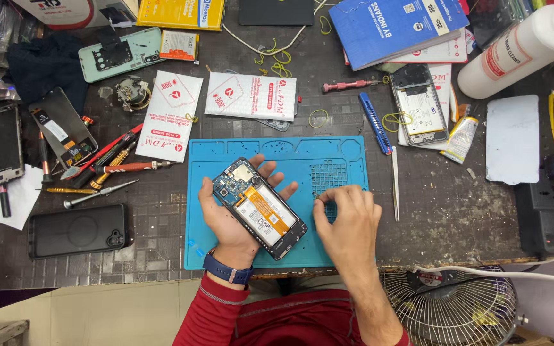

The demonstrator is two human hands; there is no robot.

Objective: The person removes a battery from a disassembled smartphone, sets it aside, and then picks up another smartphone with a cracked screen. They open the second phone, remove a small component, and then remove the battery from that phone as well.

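Fingers of the left hand (235,214) curl up around an opened phone (259,207), its back cover off so that the orange-labelled battery and circuit board face the camera; the phone lies diagonally across the palm, thumb along its lower left edge and fingertips showing past its upper right edge. Just to the right, the right hand (347,218) rests knuckles-up on the blue repair mat (213,160), thumb and forefinger pinched together over the mat's small grid of compartments (328,176); whether anything is held between them is too small to tell. The two hands are near each other but apart, the phone's lower corner close to the right thumb.

Bare mat lies open above and to the left of the phone. The mat's front edge meets the edge of the dark table (444,211), and a wire fan guard (456,307) sits below that edge at the right. Thin tweezers (395,182) lie just beside the mat's right edge, with a blue pry tool (374,122) above them.

Clutter crowds the rest of the table: screwdrivers (97,173) and a black phone (78,229) on the left, white packets (250,96) above the mat, another opened phone (420,106) and a white bottle (520,48) at upper right.
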